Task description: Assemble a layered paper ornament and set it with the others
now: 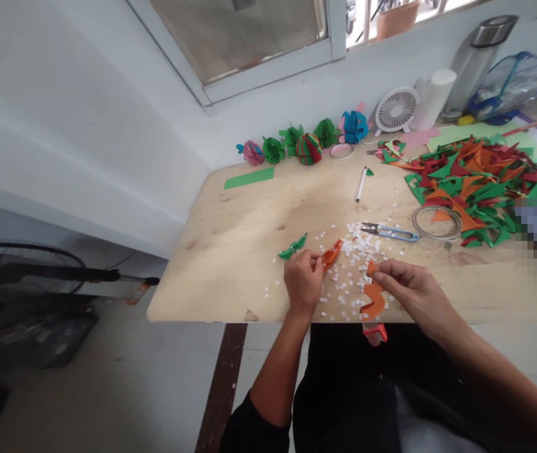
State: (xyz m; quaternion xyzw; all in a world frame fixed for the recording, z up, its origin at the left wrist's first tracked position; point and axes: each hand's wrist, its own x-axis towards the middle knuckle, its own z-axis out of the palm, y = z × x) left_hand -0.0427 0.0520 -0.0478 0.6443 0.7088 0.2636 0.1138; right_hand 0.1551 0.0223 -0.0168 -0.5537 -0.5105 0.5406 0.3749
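Note:
My left hand (304,280), fingers closed in a pinch, grips a small folded orange paper piece (332,253) just above the table. Close beside its knuckles lies a green folded paper piece (293,246). Between thumb and forefinger of my right hand (412,286) hangs a curvy orange paper cutout (374,302), near the table's front edge. Many tiny white paper bits (356,245) are scattered between and around both hands. Blue-handled thread snips (391,231) rest beyond my right hand. Below the table edge, a red and clear object (376,333) shows against dark clothing.
A heap of green, orange and red paper scraps (480,182) covers the table's right side, with a wire coil (437,223) in front. A white pen (361,185) lies mid-table. Along the wall stand honeycomb paper figures (308,149), a small fan (396,111) and a bottle (478,63).

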